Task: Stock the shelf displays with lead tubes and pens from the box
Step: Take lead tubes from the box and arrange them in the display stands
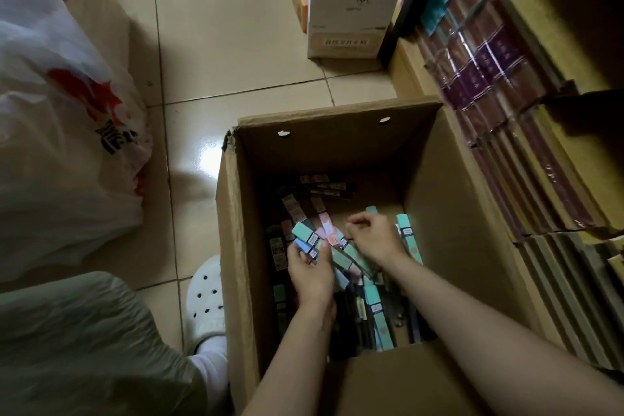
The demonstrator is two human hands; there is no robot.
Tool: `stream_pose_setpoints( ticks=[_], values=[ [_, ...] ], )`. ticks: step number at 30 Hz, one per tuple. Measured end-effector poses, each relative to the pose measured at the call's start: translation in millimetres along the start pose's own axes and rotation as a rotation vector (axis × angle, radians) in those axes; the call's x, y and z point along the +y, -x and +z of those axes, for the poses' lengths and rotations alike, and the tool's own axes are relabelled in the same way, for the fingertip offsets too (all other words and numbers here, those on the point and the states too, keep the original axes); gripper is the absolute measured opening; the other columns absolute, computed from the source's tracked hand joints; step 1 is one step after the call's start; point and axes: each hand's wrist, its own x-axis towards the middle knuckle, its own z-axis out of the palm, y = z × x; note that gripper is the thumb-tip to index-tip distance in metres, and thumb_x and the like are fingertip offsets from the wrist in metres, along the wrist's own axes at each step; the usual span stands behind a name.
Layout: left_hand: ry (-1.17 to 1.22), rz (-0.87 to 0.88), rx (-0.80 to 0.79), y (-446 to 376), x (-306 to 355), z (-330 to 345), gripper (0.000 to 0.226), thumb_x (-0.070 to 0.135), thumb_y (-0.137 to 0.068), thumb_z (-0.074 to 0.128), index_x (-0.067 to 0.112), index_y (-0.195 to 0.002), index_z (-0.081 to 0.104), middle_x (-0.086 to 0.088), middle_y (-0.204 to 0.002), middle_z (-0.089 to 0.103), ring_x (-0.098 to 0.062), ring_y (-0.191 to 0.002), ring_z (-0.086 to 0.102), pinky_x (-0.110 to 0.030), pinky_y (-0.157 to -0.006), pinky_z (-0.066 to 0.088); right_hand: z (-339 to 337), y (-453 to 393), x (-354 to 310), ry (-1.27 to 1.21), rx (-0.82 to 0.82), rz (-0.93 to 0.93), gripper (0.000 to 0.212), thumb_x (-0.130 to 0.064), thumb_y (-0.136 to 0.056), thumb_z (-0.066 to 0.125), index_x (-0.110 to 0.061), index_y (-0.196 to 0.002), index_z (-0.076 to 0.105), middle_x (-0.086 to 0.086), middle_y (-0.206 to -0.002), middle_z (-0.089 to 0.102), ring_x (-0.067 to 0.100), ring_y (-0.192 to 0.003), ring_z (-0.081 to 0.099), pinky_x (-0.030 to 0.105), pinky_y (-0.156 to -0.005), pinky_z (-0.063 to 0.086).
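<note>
Lead tubes (305,236) loose inside cardboard box (233,246)

Wearing loose, pale grey-green trousers of a thin, creased fabric (77,344), showing at the lower left. Wearing a white perforated rubber clog with round holes (206,294) over a white sock (211,360). Showing two bare forearms with no sleeves, the left hand (310,275) and right hand (374,236) carrying no rings or watch.
</note>
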Motion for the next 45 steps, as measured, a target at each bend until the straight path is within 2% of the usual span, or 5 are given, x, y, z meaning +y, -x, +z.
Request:
stream_pose_setpoints(
  ticks=[12,23,28,35,45],
  values=[
    [-0.130,0.011,-0.005,-12,-3,4,0.017,0.015,-0.093,0.062,0.022,-0.106,0.054,0.000,-0.094,0.069,-0.011,-0.080,0.068,-0.022,-0.059,0.053,7,-21,-5,0.231,-0.048,0.034,0.030,-0.016,-0.083,0.074,-0.015,-0.113,0.069,0.001,-0.093,0.070,0.020,-0.093,0.066,0.025,-0.077,0.049],
    [-0.296,0.113,-0.383,39,68,21,0.019,0.011,-0.090,0.066,0.021,-0.101,0.055,-0.001,-0.096,0.068,-0.013,-0.082,0.068,-0.038,-0.073,0.059,-126,67,-56,-0.133,-0.214,-0.034,0.103,0.018,-0.077,0.067,-0.036,-0.152,0.020,0.022,-0.084,0.061,0.025,-0.072,0.059,0.042,-0.072,0.053],
    [-0.451,0.290,-0.686,95,150,69,0.037,0.010,-0.090,0.066,0.006,-0.123,0.048,-0.020,-0.115,0.064,-0.032,-0.101,0.067,-0.053,-0.090,0.053,-201,135,-108,-0.106,-0.033,-0.242,0.095,0.013,-0.073,0.072,-0.036,-0.143,0.030,0.015,-0.113,0.060,0.029,-0.089,0.069,0.045,-0.067,0.061],
    [-0.590,0.551,-1.137,201,263,126,0.029,0.019,-0.096,0.058,0.014,-0.123,0.049,-0.009,-0.102,0.064,-0.017,-0.081,0.065,-0.026,-0.055,0.053,-290,234,-148,-0.032,0.388,-0.530,0.068,-0.007,-0.084,0.070,-0.038,-0.135,0.037,-0.002,-0.106,0.063,0.011,-0.085,0.067,0.031,-0.069,0.059],
    [-0.409,0.512,-1.321,264,275,174,0.024,0.017,-0.098,0.053,0.016,-0.122,0.055,-0.002,-0.093,0.063,-0.010,-0.073,0.060,-0.021,-0.058,0.051,-384,290,-163,-0.089,0.820,-0.500,0.063,-0.005,-0.083,0.073,-0.039,-0.115,0.030,0.007,-0.108,0.062,0.021,-0.085,0.071,0.039,-0.066,0.062]
  ],
)
